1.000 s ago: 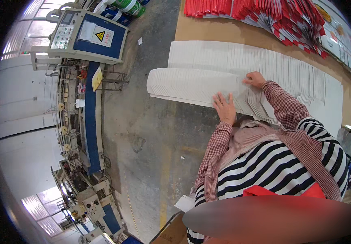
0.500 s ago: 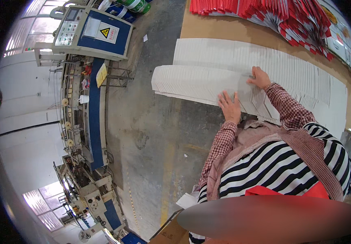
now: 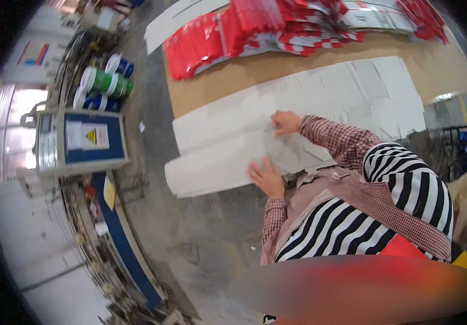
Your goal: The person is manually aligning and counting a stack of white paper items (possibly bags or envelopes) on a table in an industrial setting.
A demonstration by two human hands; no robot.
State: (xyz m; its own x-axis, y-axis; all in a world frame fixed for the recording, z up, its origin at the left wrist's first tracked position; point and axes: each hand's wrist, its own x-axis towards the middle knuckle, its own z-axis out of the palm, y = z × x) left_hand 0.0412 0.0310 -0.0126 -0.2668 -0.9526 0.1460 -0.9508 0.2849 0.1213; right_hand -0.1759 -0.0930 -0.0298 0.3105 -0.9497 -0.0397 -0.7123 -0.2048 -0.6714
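Observation:
White paper or card pieces [image 3: 217, 127] lie fanned out in overlapping rows across the brown table. Along the table's near edge runs a second row, a rolled-looking bank of the same white pieces [image 3: 206, 170]. Resting on that near row is my left hand [image 3: 267, 180], its fingers spread and nothing visible in its grasp. Further off and to the right, my right hand [image 3: 286, 123] touches the white pieces where the two rows meet. Its fingers are curled in, and whatever they pinch is too small or hidden to make out.
Red and white packets [image 3: 255, 27] are heaped along the table's far side, on brown board [image 3: 203, 97]. To the left stands a machine with a blue panel and warning sign [image 3: 92, 138], with a long blue belt [image 3: 128, 244]. Green and blue buckets [image 3: 103, 81] sit beyond it.
My view has turned, so the table and machine appear shifted and tilted. My left hand keeps about the same place on the near row; the right hand's fingers look more curled.

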